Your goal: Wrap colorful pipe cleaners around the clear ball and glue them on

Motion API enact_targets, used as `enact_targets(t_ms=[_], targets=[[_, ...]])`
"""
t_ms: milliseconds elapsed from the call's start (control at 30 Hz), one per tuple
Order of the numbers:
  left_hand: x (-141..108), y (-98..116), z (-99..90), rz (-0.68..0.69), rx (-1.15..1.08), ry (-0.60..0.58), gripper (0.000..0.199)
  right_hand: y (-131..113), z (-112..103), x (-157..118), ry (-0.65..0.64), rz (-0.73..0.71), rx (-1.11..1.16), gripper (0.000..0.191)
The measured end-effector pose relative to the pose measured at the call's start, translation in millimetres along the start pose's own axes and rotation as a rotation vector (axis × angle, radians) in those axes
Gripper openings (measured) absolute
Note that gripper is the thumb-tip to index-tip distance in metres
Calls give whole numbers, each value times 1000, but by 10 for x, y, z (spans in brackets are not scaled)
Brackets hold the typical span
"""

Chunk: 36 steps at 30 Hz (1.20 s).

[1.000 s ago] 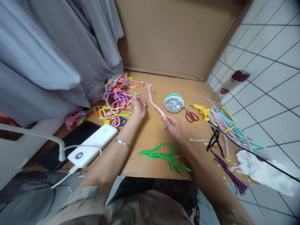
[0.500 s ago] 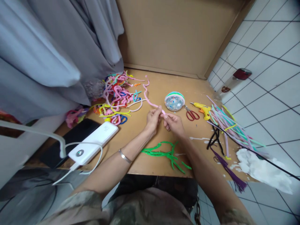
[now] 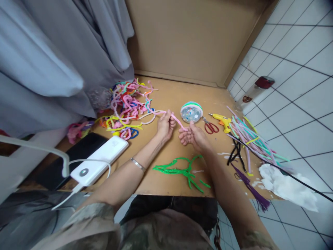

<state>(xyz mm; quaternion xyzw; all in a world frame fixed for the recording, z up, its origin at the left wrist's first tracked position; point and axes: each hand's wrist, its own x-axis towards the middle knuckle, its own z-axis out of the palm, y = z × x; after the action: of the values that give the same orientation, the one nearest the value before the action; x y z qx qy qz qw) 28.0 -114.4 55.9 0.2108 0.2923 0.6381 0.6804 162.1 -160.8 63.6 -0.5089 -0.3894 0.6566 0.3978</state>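
A twisted pink pipe cleaner [image 3: 179,122] stretches between my two hands above the middle of the table. My left hand [image 3: 165,126] pinches it, and its long loose part trails back and left toward a tangled pile. My right hand [image 3: 194,136] has its fingers curled under the near end of the strand, with the thumb raised off it. Just behind my right hand lies a round clear case [image 3: 191,112] with a green and white rim. Green pipe cleaners [image 3: 179,171] twisted into a branching shape lie nearer the table edge, between my forearms.
Tangled coloured pipe cleaners [image 3: 130,107], a white power bank [image 3: 100,160] and a black device [image 3: 75,156] are left. Red-handled scissors [image 3: 211,127], a yellow glue gun [image 3: 221,121], straight pipe cleaners [image 3: 253,139], a purple tassel [image 3: 251,189] and white fluff [image 3: 286,184] are right.
My hands have moved apart, showing more twisted strand between them. My right thumb has lifted, and the strand's loose part has swung left toward the pile. The view has shifted slightly.
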Motion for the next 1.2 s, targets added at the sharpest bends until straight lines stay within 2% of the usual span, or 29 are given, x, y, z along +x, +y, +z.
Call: enact_targets(t_ms=[133, 233, 333, 467, 600, 767, 967, 1100, 1200], targets=[[29, 19, 40, -15, -19, -10, 39, 39, -29, 3, -23, -56, -28, 61], [40, 16, 39, -16, -30, -23, 41, 85, -25, 19, -31, -188, -40, 52], [56, 8, 14, -23, -41, 0, 42, 140, 14, 39, 46, -346, -67, 51], [86, -3, -21, -26, -44, 57, 45, 212, 89, 16, 191, -521, -261, 52], [109, -9, -24, -21, -62, 43, 45, 246, 135, -62, 184, -621, -404, 50], [115, -4, -20, -78, -67, 62, 43, 268, 181, -96, 121, -615, -357, 49], [89, 33, -55, -59, -115, 64, 43, 247, 193, -3, 5, -415, -135, 56], [27, 12, -84, -89, -130, -11, 37, 227, 138, 53, 29, -370, -49, 60], [-62, -72, -102, -148, -64, -137, 38, 230, 111, 69, 63, -364, -9, 62]])
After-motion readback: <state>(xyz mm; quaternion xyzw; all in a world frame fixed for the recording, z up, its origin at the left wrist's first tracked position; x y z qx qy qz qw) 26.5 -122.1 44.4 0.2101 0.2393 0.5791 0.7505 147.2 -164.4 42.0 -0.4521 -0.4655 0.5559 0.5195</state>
